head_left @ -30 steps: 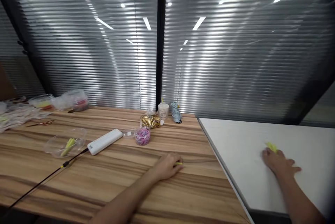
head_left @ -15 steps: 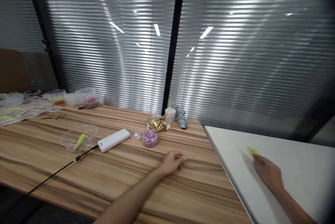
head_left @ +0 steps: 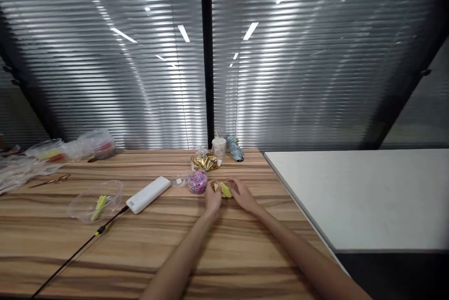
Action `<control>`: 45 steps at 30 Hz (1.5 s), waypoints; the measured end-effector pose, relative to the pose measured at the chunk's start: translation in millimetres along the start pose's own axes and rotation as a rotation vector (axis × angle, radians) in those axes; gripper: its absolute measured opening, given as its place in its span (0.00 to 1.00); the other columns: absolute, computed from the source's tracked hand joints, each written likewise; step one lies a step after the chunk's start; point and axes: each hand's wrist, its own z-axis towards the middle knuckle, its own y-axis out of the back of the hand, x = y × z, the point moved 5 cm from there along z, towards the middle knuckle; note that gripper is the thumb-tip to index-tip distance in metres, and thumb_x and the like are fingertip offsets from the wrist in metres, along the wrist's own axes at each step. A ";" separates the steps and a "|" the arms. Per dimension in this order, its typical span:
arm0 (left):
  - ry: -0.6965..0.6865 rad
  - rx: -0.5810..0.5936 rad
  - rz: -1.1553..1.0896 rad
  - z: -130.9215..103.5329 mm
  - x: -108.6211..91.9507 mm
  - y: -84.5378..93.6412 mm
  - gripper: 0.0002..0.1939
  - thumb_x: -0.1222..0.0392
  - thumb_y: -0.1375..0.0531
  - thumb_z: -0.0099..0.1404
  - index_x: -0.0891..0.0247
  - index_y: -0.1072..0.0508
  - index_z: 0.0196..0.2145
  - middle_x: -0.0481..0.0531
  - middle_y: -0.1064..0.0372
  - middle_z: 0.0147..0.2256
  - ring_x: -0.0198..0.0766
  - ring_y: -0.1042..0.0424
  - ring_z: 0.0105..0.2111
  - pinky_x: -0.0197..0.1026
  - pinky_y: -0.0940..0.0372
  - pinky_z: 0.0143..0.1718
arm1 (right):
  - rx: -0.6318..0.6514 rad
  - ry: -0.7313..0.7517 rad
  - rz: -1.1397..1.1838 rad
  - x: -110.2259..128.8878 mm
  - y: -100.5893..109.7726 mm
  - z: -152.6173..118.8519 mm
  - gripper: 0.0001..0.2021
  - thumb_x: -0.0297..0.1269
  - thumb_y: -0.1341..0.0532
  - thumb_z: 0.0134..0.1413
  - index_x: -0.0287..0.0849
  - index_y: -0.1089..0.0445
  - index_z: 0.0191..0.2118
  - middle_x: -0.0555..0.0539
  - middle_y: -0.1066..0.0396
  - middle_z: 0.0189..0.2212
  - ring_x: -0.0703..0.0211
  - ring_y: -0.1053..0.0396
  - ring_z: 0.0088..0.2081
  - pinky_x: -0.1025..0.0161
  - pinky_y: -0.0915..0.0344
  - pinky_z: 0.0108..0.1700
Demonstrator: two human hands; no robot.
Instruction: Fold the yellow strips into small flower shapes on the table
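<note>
A small yellow-green bundle (head_left: 224, 190) lies between my two hands over the wooden table (head_left: 224, 253). My left hand (head_left: 213, 197) grips its left end, fingers closed on it. On the other side my right hand (head_left: 242, 193) has its bent fingers around the bundle's right end. Just left of my left hand stands a round clear tub (head_left: 198, 182) full of pink and purple bands. Its clear lid (head_left: 178, 180), with a white square on it, lies beside the tub.
A white power bank (head_left: 148, 194) with a black cable (head_left: 79, 249) lies left of centre. Further left are a clear container (head_left: 79, 206) holding yellow pieces (head_left: 99, 207) and scissors (head_left: 52, 181). Behind are a gold packet (head_left: 205, 162), white cup (head_left: 219, 146) and blue-grey pouch (head_left: 235, 148). A white table (head_left: 368, 197) adjoins at right.
My right hand has come from over the white table to my left hand, bringing the yellow-green bundle. My left hand now grips it too. The camera view has turned to the right.
</note>
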 end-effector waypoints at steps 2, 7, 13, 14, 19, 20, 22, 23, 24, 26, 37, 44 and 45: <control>-0.064 -0.017 0.192 -0.7 -4.2 2.9 0.15 0.67 0.50 0.57 0.66 0.41 0.44 0.60 0.40 0.44 0.40 0.39 0.46 0.44 0.44 0.48 | -0.073 -0.088 0.038 -16.4 5.1 -1.5 0.14 0.28 0.50 0.49 0.41 0.37 0.43 0.45 0.33 0.41 0.57 0.36 0.44 0.57 0.40 0.47; -0.238 0.131 0.528 -8.7 -17.4 -0.7 0.21 0.65 0.48 0.57 0.70 0.43 0.49 0.65 0.44 0.47 0.45 0.40 0.49 0.45 0.45 0.48 | 0.025 -0.187 0.066 -27.9 4.8 0.2 0.13 0.37 0.45 0.50 0.40 0.34 0.43 0.44 0.30 0.37 0.56 0.32 0.39 0.57 0.36 0.42; -0.248 0.198 0.643 -7.6 -19.2 4.3 0.26 0.59 0.44 0.55 0.68 0.43 0.51 0.63 0.39 0.47 0.47 0.38 0.48 0.45 0.42 0.44 | 0.086 -0.115 0.058 -14.2 4.5 1.7 0.11 0.29 0.45 0.47 0.41 0.30 0.37 0.46 0.28 0.36 0.57 0.31 0.37 0.59 0.36 0.43; -0.260 0.213 0.642 -6.6 -19.1 4.5 0.27 0.59 0.43 0.55 0.67 0.43 0.51 0.63 0.38 0.46 0.47 0.37 0.47 0.44 0.42 0.44 | 0.057 -0.141 0.064 -16.4 7.1 1.8 0.11 0.27 0.45 0.46 0.41 0.29 0.37 0.46 0.28 0.35 0.57 0.31 0.37 0.59 0.36 0.42; -0.324 0.355 0.574 -3.7 -17.6 -0.2 0.29 0.56 0.39 0.50 0.63 0.39 0.50 0.58 0.33 0.44 0.46 0.34 0.43 0.42 0.40 0.42 | -0.061 -0.198 0.069 -32.5 17.8 3.4 0.10 0.25 0.46 0.45 0.39 0.29 0.33 0.46 0.27 0.33 0.58 0.31 0.35 0.59 0.35 0.41; -0.340 0.373 0.550 -3.8 -18.1 -1.3 0.28 0.56 0.38 0.50 0.63 0.38 0.49 0.57 0.32 0.43 0.45 0.33 0.42 0.42 0.40 0.42 | -0.085 -0.213 0.066 -35.8 19.5 3.8 0.10 0.25 0.46 0.45 0.39 0.29 0.33 0.46 0.27 0.32 0.58 0.31 0.35 0.59 0.35 0.40; -0.369 0.392 0.504 -4.8 -20.0 -3.1 0.26 0.57 0.38 0.50 0.62 0.36 0.47 0.55 0.32 0.43 0.43 0.33 0.42 0.42 0.41 0.43 | -0.128 -0.242 0.050 -39.9 22.5 4.2 0.09 0.27 0.46 0.46 0.39 0.29 0.32 0.46 0.28 0.32 0.58 0.31 0.34 0.59 0.35 0.39; -0.375 0.394 0.486 -5.4 -21.0 -3.8 0.24 0.58 0.38 0.50 0.62 0.35 0.46 0.54 0.32 0.43 0.42 0.33 0.42 0.42 0.41 0.44 | -0.147 -0.243 0.036 -39.5 24.2 4.3 0.08 0.27 0.45 0.47 0.39 0.30 0.32 0.45 0.28 0.32 0.58 0.32 0.34 0.60 0.35 0.38; -0.373 0.394 0.472 -6.0 -21.8 -4.6 0.23 0.60 0.38 0.50 0.62 0.34 0.45 0.54 0.32 0.43 0.42 0.34 0.42 0.42 0.41 0.45 | -0.161 -0.223 0.019 -36.7 25.8 4.3 0.08 0.28 0.45 0.47 0.39 0.30 0.33 0.45 0.29 0.32 0.58 0.32 0.34 0.60 0.35 0.38; -0.360 0.396 0.442 -7.0 -22.9 -6.2 0.20 0.62 0.40 0.51 0.62 0.33 0.44 0.54 0.32 0.43 0.42 0.34 0.43 0.43 0.42 0.46 | -0.159 -0.114 -0.019 -24.3 28.1 4.3 0.07 0.30 0.45 0.49 0.39 0.31 0.34 0.45 0.30 0.33 0.58 0.33 0.36 0.60 0.36 0.39; -0.333 0.155 0.501 3.4 -9.7 4.8 0.23 0.63 0.42 0.53 0.69 0.37 0.47 0.59 0.33 0.39 0.43 0.34 0.41 0.44 0.41 0.44 | 0.118 0.244 -0.308 -1.5 7.4 -2.4 0.07 0.31 0.45 0.52 0.41 0.32 0.37 0.45 0.34 0.37 0.57 0.39 0.42 0.59 0.41 0.45; -0.259 0.271 0.512 -1.9 -10.2 -0.2 0.17 0.63 0.41 0.53 0.63 0.32 0.43 0.54 0.29 0.36 0.41 0.31 0.37 0.42 0.39 0.40 | -0.006 0.044 -0.433 -10.3 18.3 -0.8 0.07 0.29 0.46 0.52 0.43 0.31 0.36 0.45 0.33 0.36 0.55 0.39 0.41 0.59 0.40 0.42; -0.262 0.273 0.505 -2.4 -11.1 -0.6 0.17 0.62 0.41 0.53 0.63 0.32 0.43 0.54 0.29 0.36 0.41 0.31 0.37 0.42 0.39 0.40 | -0.041 0.032 -0.447 -8.3 21.4 -0.7 0.08 0.29 0.46 0.52 0.42 0.32 0.37 0.44 0.33 0.37 0.53 0.39 0.41 0.57 0.41 0.42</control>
